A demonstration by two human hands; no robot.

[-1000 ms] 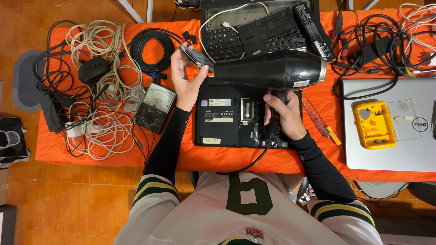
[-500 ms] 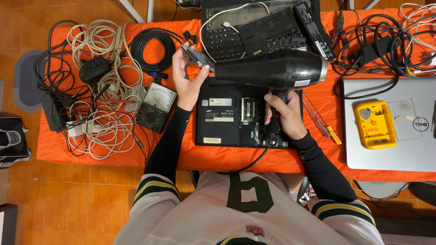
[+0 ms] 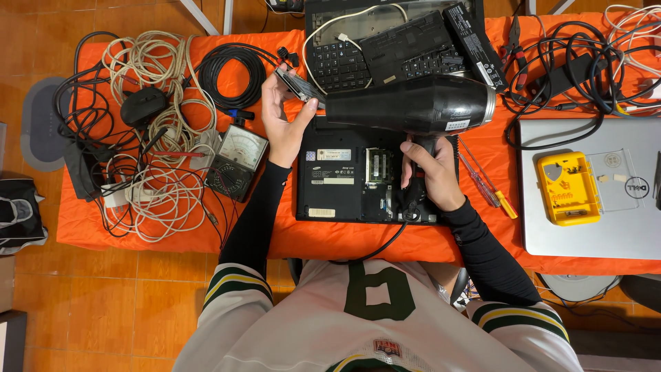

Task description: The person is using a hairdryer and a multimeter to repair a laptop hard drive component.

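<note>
The dryer is black and is held above the middle of the counter, over the far edge of the laptop base. Its long axis runs left to right. The nozzle end points left, toward the part; the rear end points right. Its handle hangs down toward the person.

The right hand is closed around the handle. A black cord runs from the handle over the near edge of the counter.

The left hand grips the part, a small flat grey piece, between thumb and fingers. The part is tilted and sits just beside the nozzle end.

The laptop base lies bottom-up, with its memory bay uncovered. Beyond the dryer, at the far edge, lie a keyboard and a flat black battery.

Left of the left hand stands a meter, beside a coil of black cable. Pale cables cover the left end of the counter.

Right of the right hand lie two screwdrivers. A silver laptop occupies the right end and carries a yellow case. Black leads fill the far right corner.
</note>
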